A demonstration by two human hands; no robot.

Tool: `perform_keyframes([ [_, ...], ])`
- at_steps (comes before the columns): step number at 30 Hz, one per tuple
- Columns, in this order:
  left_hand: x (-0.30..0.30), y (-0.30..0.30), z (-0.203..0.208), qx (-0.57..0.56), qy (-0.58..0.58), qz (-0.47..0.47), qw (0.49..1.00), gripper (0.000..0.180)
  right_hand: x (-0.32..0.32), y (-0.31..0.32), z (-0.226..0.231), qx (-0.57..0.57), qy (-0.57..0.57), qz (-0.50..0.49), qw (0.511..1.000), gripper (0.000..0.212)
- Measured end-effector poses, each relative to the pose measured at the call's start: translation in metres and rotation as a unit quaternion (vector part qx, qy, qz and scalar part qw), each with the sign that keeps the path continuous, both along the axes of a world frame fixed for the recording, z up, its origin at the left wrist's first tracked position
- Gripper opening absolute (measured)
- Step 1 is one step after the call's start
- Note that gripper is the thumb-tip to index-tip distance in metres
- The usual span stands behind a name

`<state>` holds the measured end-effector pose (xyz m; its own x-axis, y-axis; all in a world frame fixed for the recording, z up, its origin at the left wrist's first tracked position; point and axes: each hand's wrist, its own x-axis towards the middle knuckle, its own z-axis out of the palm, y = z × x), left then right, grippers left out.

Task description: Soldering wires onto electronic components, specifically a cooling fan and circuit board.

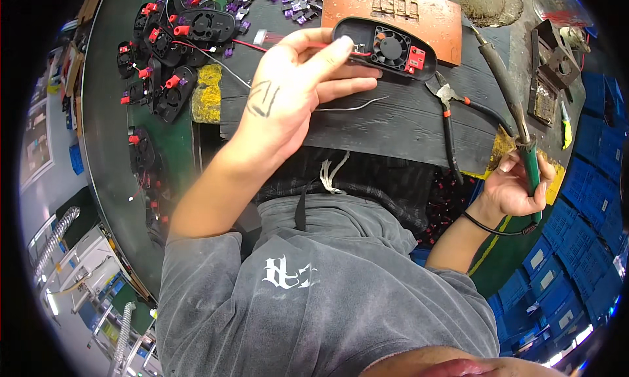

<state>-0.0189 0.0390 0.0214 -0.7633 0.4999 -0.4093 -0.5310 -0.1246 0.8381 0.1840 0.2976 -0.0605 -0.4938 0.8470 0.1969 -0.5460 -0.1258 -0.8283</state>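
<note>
My left hand (pixel 291 82) pinches the left end of a black oval plastic housing (pixel 358 32) between thumb and fingers, raised over the dark board. Inside it sit a small black fan (pixel 391 47) and a red connector (pixel 415 59). Red wire (pixel 252 46) runs leftward from the held end. My right hand (pixel 512 188) is closed around the green handle of a soldering iron (pixel 529 164), whose shaft points up and away. Between the hands lie cutting pliers (pixel 448 109) with black and orange handles, jaws toward the housing. A thin grey wire (pixel 357 107) passes below my left hand.
A copper-coloured slotted block (pixel 445 24) lies behind the held housing. Several more black housings (pixel 204 24) with red parts are heaped at left, and small purple parts (pixel 298 8) are scattered at the back. A rusty metal bracket (pixel 557 59) and blue boxes (pixel 576 206) are at right.
</note>
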Motion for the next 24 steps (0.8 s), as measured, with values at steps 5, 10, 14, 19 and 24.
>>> perform_keyframes([
  [5, 0.009, -0.01, -0.003, 0.021, -0.037, 0.015, 0.999, 0.033, 0.0, 0.0, 0.001, 0.006, 0.007, 0.011, 1.0, 0.044],
  [10, 0.005, -0.017, 0.003, 0.06, -0.094, -0.018, 0.994, 0.054, -0.001, -0.001, 0.001, 0.004, 0.002, 0.002, 1.0, 0.044],
  [14, 0.008, -0.029, 0.01, 0.022, -0.068, -0.009, 0.997, 0.055, 0.0, -0.001, -0.001, -0.004, 0.008, -0.001, 1.0, 0.044],
  [19, 0.009, -0.045, 0.017, -0.382, 0.592, -0.21, 0.677, 0.042, 0.006, 0.005, -0.002, 0.001, 0.018, 0.022, 1.0, 0.045],
  [24, 0.017, -0.038, -0.012, -0.279, 0.608, -0.185, 0.72, 0.021, 0.0, 0.004, 0.0, -0.029, 0.036, 0.059, 0.997, 0.047],
])
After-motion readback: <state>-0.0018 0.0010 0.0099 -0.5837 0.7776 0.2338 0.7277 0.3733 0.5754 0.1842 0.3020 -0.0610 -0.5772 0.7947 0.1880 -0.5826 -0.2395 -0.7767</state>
